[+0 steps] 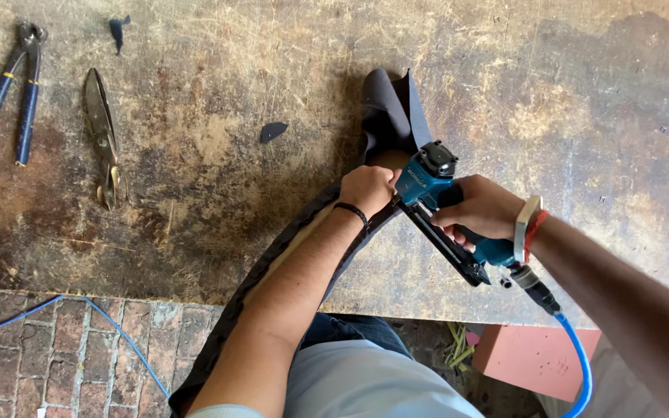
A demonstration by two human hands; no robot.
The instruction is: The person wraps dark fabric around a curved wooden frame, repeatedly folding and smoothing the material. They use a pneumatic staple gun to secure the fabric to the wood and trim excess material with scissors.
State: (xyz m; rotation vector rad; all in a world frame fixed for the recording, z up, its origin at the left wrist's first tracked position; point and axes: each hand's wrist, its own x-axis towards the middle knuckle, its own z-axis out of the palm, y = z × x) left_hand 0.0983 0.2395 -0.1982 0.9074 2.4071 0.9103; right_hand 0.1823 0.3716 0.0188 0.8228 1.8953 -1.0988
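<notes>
My right hand point(483, 207) grips a blue pneumatic staple gun point(437, 203) whose nose presses down beside my left hand. A blue air hose point(578, 360) runs from the gun's rear toward the lower right. My left hand point(367, 188) is closed on the edge of a long wooden piece wrapped in dark grey fabric point(389, 116), holding the cloth tight against it. The fabric-covered piece runs diagonally from the bench centre down under my left forearm past the bench edge.
On the worn, scratched workbench point(218, 93), blue-handled pincers point(11, 89) lie at far left, with metal shears point(102, 135) next to them. Small fabric scraps point(272, 131) lie loose. A brick floor point(63, 356) and a pink block point(532, 356) show below the bench.
</notes>
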